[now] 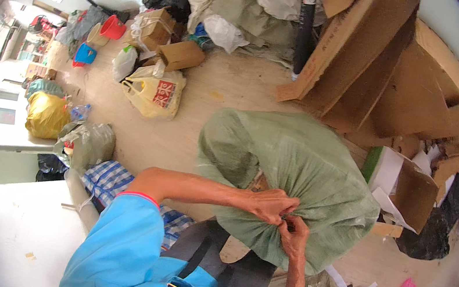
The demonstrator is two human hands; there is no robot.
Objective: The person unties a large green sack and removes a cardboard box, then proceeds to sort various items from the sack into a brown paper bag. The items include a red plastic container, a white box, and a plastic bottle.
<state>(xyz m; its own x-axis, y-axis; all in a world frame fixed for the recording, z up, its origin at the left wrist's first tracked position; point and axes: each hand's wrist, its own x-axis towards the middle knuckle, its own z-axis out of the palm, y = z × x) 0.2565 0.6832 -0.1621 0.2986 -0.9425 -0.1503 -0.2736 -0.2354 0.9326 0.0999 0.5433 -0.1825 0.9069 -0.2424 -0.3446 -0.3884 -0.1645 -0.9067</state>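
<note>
A large, full green woven sack (323,165) stands in front of me, its cloth gathered in folds toward one point. At that point my left hand (276,205) grips the bunched cloth with its fingers curled. Close against it, my right hand (294,236) pinches the same gather between thumb and fingers. Whether a tie or cord lies between the fingertips is too small to tell. Part of the sack's near side rests by my dark trousers (198,240).
Large cardboard sheets (363,65) lean at the upper right, above an open cardboard box (414,191). A yellow plastic bag (153,93) sits on the floor at the upper left. A blue checked bag (107,181) lies beside a white surface (20,224). Black plastic (425,237) lies at the right.
</note>
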